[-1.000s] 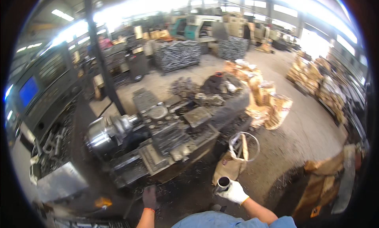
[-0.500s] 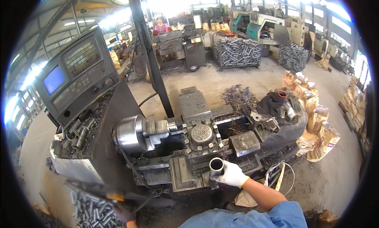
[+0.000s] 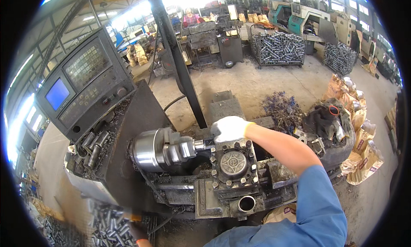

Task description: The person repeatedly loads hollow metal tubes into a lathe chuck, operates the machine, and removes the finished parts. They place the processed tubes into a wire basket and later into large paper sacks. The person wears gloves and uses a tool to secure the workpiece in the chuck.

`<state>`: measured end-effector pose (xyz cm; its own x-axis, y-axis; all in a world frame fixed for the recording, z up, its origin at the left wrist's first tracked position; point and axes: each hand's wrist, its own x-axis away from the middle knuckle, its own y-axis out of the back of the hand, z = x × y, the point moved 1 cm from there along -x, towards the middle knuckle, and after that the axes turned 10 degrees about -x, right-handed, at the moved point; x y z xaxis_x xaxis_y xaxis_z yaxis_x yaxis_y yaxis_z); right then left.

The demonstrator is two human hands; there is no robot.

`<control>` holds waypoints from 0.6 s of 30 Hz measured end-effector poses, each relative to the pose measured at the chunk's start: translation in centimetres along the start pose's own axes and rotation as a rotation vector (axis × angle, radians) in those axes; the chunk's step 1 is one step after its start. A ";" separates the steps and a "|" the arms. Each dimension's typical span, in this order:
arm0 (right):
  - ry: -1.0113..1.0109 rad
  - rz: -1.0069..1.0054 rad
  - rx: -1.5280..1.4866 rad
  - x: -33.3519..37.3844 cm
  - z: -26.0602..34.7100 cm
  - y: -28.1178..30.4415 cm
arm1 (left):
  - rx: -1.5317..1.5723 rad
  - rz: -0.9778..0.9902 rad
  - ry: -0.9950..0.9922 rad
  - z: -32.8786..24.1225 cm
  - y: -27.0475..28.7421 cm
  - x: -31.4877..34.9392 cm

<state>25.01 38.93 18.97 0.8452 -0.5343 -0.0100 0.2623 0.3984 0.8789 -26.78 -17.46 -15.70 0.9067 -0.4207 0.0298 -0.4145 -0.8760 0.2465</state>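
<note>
My right hand [image 3: 231, 129], in a white glove, is curled behind the lathe's square tool post [image 3: 233, 162]. It is close to the end of the shiny workpiece [image 3: 198, 145] held in the chuck [image 3: 149, 150]. What its fingers hold is hidden. An upright open metal tube [image 3: 246, 203] stands at the near side of the tool post. My left hand [image 3: 138, 233], in a dark glove with an orange cuff, is low at the left, beside a heap of short metal tubes [image 3: 112, 227]. Its fingers are too dark and blurred to make out.
A control panel [image 3: 85, 82] rises at the left, with loose metal pieces [image 3: 95, 146] below it. Dark metal shavings [image 3: 280, 108] and a dark cloth [image 3: 319, 120] lie at the lathe's right. Paper sacks [image 3: 364, 157] stand beyond. Wire bins of tubes [image 3: 280, 49] and a person [image 3: 191, 19] are farther back.
My right hand has left the upright tube and moved up and away, over behind the tool post near the workpiece. The tube remains in place. My left hand stays low at the left.
</note>
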 end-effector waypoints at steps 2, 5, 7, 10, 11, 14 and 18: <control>-0.142 0.251 0.062 -6.0 -0.7 -3.4 | 0.456 -0.026 0.110 1.0 -0.6 1.5; -0.036 0.399 -0.023 -9.2 -2.5 -5.7 | -0.615 -0.298 0.002 -0.4 -3.5 8.2; 0.093 0.531 -0.266 -7.5 -5.6 -3.2 | -0.720 -0.222 0.079 -2.7 -5.7 13.7; -0.480 0.266 0.125 -3.0 -12.6 4.3 | -0.048 -0.139 0.068 -8.6 -9.5 18.2; -0.742 -0.027 0.170 -1.8 -14.2 6.6 | -0.229 -0.104 -0.094 -11.6 -10.8 18.3; -0.767 -0.373 0.106 -1.9 -13.6 8.4 | -0.497 0.070 -0.388 -22.2 -17.7 12.8; -0.180 0.240 0.103 -7.4 -3.9 0.1 | -0.286 0.323 -0.762 -35.2 -29.2 2.7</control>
<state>20.59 45.82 17.31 0.7787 -0.5613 0.2803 0.0088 0.4564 0.8897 -9.51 15.28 11.30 0.4071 -0.7707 -0.4902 -0.5142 -0.6370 0.5743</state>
